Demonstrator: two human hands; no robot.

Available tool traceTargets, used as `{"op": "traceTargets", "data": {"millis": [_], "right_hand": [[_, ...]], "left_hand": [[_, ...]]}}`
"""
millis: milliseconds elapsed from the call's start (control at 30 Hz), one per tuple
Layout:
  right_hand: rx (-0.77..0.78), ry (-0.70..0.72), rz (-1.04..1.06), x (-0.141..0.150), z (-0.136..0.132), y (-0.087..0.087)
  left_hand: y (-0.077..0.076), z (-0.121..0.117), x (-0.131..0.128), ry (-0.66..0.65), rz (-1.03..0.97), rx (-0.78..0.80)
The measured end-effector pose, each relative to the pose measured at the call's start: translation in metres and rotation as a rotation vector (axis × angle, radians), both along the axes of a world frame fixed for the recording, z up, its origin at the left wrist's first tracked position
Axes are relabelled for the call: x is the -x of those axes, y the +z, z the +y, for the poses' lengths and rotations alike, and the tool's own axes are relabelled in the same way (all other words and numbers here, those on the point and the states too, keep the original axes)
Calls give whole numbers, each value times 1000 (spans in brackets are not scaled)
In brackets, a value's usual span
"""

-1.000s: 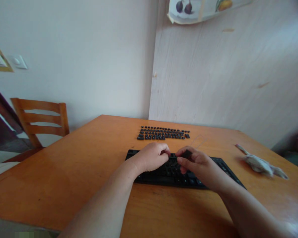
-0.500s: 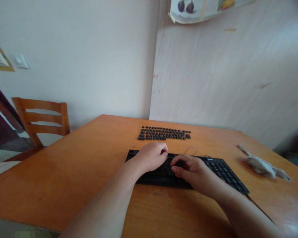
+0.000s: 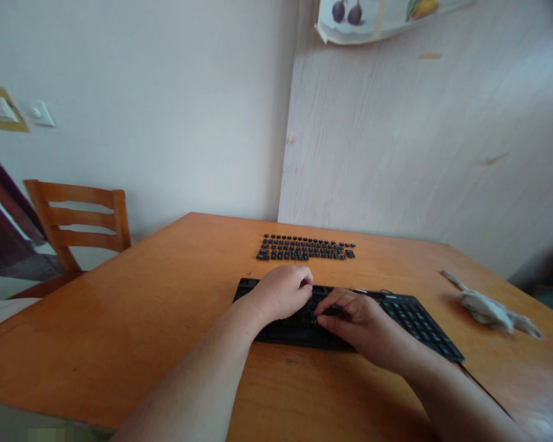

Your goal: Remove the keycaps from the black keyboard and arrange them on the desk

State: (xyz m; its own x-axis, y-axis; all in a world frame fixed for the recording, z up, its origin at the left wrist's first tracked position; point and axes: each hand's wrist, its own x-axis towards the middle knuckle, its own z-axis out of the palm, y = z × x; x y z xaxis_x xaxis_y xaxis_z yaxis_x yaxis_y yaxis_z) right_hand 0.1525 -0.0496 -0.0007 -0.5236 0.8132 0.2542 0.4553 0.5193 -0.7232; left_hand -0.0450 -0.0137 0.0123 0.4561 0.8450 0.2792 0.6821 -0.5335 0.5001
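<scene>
R hand [image 3: 357, 316] is easing left over kbd [image 3: 426, 325], fingertips nearly meeting; L hand [image 3: 283, 294] is curling; can't tell what either's pinching. Crowding's maybe risking a slip.

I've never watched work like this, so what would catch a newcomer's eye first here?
Probably the two bare hands, left and right, bent close together over a black keyboard in the middle of the wooden table. Next, the loose black keycaps laid out in neat rows just beyond it. Off to the right lies a crumpled greyish cloth-like thing.
</scene>
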Motion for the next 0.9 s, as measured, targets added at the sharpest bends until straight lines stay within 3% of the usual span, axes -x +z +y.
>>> {"op": "traceTargets", "data": {"millis": [233, 467, 900], "right_hand": [[-4, 14, -15, 1, -2, 3], [249, -22, -5, 4, -3, -4], [214, 33, -68, 9, -4, -5]], "left_hand": [[-3, 1, 1, -30, 7, -11], [-7, 3, 0, -39, 11, -12], [-6, 2, -1, -30, 34, 4]]}}
